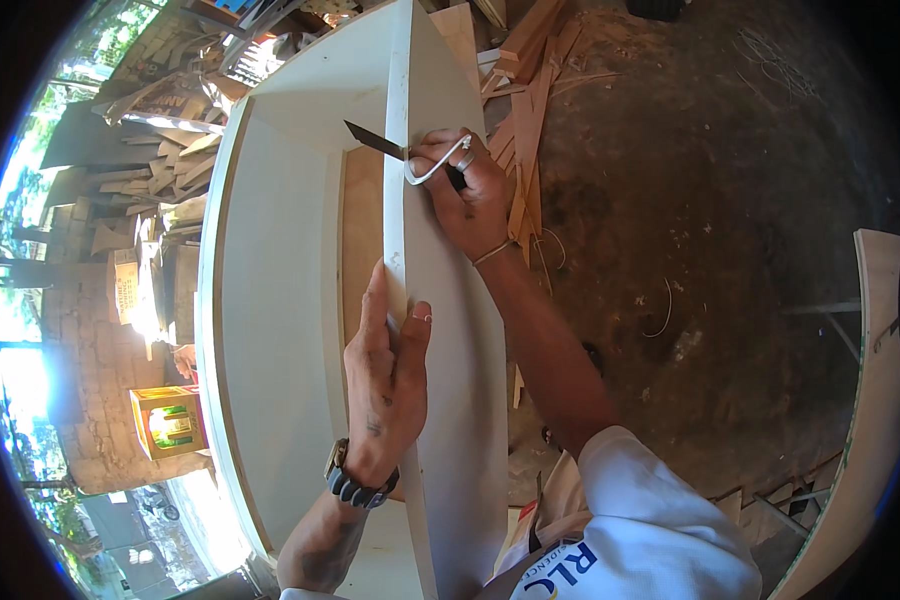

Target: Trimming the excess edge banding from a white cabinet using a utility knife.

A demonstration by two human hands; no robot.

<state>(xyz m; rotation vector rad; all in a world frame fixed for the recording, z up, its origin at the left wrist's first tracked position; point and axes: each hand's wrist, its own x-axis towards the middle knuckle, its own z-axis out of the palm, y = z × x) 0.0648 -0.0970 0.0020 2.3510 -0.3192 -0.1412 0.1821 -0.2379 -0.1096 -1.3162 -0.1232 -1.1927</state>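
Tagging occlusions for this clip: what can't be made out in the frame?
All in the head view:
- Handle of the dark, pointed blade: mostly hidden by the right hand.
- Thin, white, curled strip: whether it joins the cabinet's edge is too small to tell.
- White, box-shaped cabinet: far end cut off by the upper edge; part of its rim covered by the left hand.
- Black object: cut off by the upper edge, kind unclear.

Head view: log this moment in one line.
left hand: astride edge of long white panel | right hand: holding dark flat-bladed tool across that edge | thin curled white strip: by right hand
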